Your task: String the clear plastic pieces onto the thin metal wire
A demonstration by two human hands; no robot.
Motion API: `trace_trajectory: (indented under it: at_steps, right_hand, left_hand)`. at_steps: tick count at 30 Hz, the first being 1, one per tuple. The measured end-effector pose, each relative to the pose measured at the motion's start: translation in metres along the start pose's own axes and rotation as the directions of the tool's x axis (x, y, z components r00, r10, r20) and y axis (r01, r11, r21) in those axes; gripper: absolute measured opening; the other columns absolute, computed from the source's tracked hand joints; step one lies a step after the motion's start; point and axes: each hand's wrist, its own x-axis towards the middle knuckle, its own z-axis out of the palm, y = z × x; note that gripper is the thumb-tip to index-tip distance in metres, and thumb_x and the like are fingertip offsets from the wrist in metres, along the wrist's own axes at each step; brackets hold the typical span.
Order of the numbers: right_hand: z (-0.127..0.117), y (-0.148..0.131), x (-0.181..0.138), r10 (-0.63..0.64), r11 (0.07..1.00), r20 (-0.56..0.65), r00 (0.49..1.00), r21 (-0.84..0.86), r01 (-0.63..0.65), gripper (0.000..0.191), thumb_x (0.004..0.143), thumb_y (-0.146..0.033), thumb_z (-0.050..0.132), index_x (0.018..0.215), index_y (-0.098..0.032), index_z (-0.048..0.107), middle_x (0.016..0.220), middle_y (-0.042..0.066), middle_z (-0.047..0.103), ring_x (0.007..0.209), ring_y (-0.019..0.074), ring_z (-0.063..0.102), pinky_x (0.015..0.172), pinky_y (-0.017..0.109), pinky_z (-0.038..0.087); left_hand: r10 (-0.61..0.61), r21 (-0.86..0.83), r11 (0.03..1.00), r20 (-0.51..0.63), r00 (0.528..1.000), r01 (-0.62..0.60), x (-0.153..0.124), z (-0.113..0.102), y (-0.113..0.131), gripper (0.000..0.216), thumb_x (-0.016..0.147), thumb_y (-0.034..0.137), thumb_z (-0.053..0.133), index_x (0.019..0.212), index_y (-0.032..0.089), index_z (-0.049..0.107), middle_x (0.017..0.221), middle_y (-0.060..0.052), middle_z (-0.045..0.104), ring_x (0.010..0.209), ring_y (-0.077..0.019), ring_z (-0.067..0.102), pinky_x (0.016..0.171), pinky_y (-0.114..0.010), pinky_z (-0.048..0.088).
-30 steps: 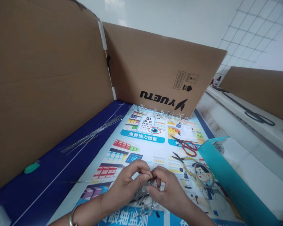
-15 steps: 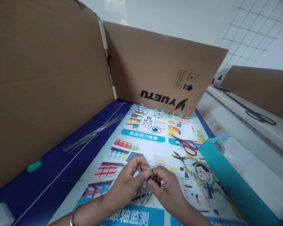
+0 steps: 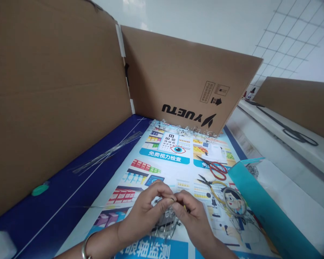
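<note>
My left hand (image 3: 153, 205) and my right hand (image 3: 190, 212) meet fingertip to fingertip over the printed poster sheet (image 3: 175, 176). Thumb and forefinger of each are pinched together. Between them is a small dark bit, too small to name. A tangle of thin, clear or silvery wire-like strands (image 3: 166, 225) shows just below the fingers; whether it hangs from them or rests on the sheet I cannot tell. Right of my hands lie yellow-handled scissors (image 3: 214, 189), a ring-shaped coil of wire (image 3: 234, 201) and red-handled scissors (image 3: 217, 169).
Cardboard panels (image 3: 189, 75) stand at the left and back. Thin straight wires (image 3: 108, 153) lie on the blue surface at left, near a green piece (image 3: 40, 190). A teal folder-like sheet (image 3: 270, 208) borders the right. Small wire pieces (image 3: 189, 130) line the back panel's foot.
My right hand's fingers have shifted slightly, and the wire-like tangle beneath looks more spread out. The camera view has moved a little.
</note>
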Motion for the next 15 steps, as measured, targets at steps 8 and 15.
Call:
trace_trajectory:
  at_steps: [8,15]
  right_hand:
    - [0.005,0.002,0.000,-0.024,0.999,-0.101,0.995,0.020,0.026,0.013,0.076,-0.017,0.054,0.063,-0.019,0.051,0.067,-0.002,0.043,0.067,0.0134,0.044,0.063,0.024,0.035]
    - [0.006,-0.001,0.008,-0.019,0.996,-0.065,0.998,-0.087,0.013,0.012,0.069,-0.011,0.049,0.060,-0.019,0.047,0.066,-0.001,0.045,0.066,0.0143,0.046,0.061,0.025,0.035]
  left_hand:
    - [-0.228,-0.189,0.957,-0.015,0.974,0.221,0.000,0.003,0.003,0.010,0.083,0.025,0.057,0.081,0.017,0.051,0.074,0.000,0.053,0.071,-0.0138,0.051,0.066,-0.026,0.041]
    - [-0.187,-0.234,0.957,-0.050,0.981,0.171,0.007,-0.008,0.018,0.013,0.082,0.021,0.058,0.076,0.018,0.046,0.074,0.000,0.054,0.072,-0.0132,0.050,0.066,-0.026,0.041]
